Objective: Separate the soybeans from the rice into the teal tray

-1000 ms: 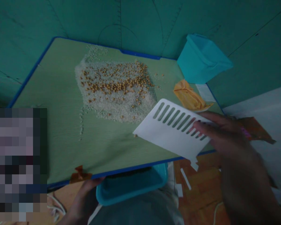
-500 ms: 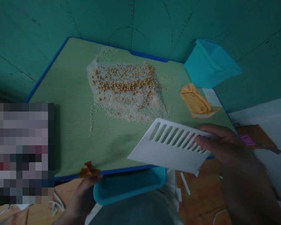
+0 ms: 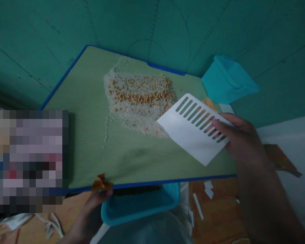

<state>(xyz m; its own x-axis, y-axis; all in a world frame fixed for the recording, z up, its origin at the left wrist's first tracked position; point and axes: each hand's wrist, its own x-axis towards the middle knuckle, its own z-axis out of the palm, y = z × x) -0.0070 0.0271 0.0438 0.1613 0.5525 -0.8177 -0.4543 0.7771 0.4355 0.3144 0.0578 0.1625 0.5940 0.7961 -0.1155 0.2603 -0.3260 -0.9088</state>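
Note:
My right hand [image 3: 240, 135] is closed on the slotted end of a white plastic scraper [image 3: 189, 137]. Its solid end is tilted over the front right of a pile of white grains [image 3: 139, 123], covering part of it; I cannot tell whether it touches. Round tan beans [image 3: 144, 98], like soybeans, lie in a band across the grains. Below the table's front edge, my left hand [image 3: 96, 201] holds a blue plastic tub [image 3: 142, 215] by its left end, with the thumb near the tabletop. Its fingers are mostly hidden. Something dark shows along the tub's far side.
A green tabletop [image 3: 86, 159] with a blue rim carries everything. Orange tape [image 3: 101, 183] sticks up at its front edge. At the back right stands a turquoise bin [image 3: 226, 79], with a yellow cloth-like piece [image 3: 209, 103] partly hidden before it. A blurred-out block [image 3: 33, 156] occupies the left.
My right hand has raised the scraper away from the front edge, up and over the front right of the pile, and turned it. My left hand stays at the tub.

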